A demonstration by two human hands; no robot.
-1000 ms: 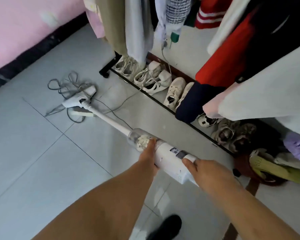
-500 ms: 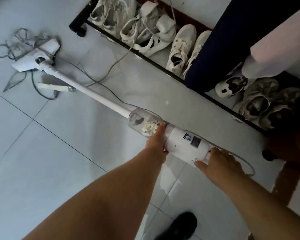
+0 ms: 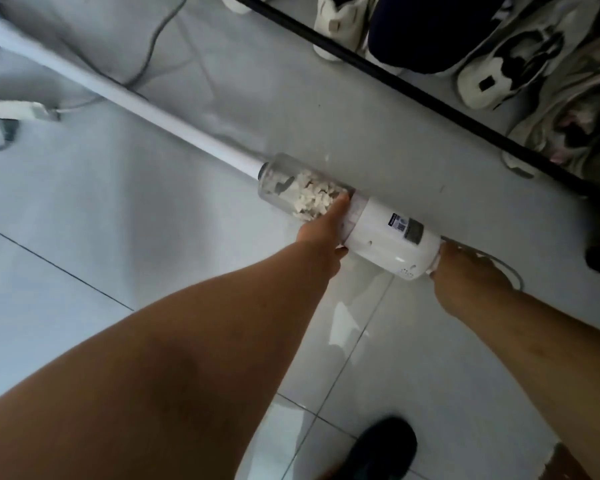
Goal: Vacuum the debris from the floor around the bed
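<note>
The white vacuum (image 3: 388,237) carries a small label (image 3: 400,225) with what looks like a QR square; its print is too small to read. The vacuum slants over the tiled floor (image 3: 118,220). The left hand (image 3: 321,233) grips it behind the clear dust cup (image 3: 291,185), and the right hand (image 3: 465,275) grips its rear end.

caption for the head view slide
Left hand and right hand grip a white stick vacuum, pale debris in its clear dust cup.
</note>
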